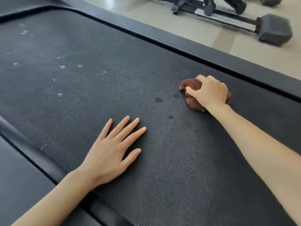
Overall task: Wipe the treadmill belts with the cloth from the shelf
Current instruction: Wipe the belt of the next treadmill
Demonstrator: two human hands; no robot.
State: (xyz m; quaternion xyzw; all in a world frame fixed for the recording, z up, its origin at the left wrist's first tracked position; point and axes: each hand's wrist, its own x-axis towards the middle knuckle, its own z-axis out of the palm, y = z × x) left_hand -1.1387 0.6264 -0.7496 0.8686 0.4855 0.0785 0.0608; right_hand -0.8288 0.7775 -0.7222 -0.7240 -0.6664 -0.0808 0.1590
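Fingers point(193, 92) of the right hand point(210, 92) curl around a bunched brown cloth point(189, 84), pressing it onto the treadmill belt point(81, 87) near its far edge; the left hand point(112, 147) lies flat, fingers spread, nearer the near edge.

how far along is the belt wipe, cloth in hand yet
Done: the cloth is fetched, bunched in the right hand. In hand: it presses on the treadmill belt near the far edge, while the left hand lies flat, fingers spread. Left: pale specks farther up and dark spots beside the cloth.
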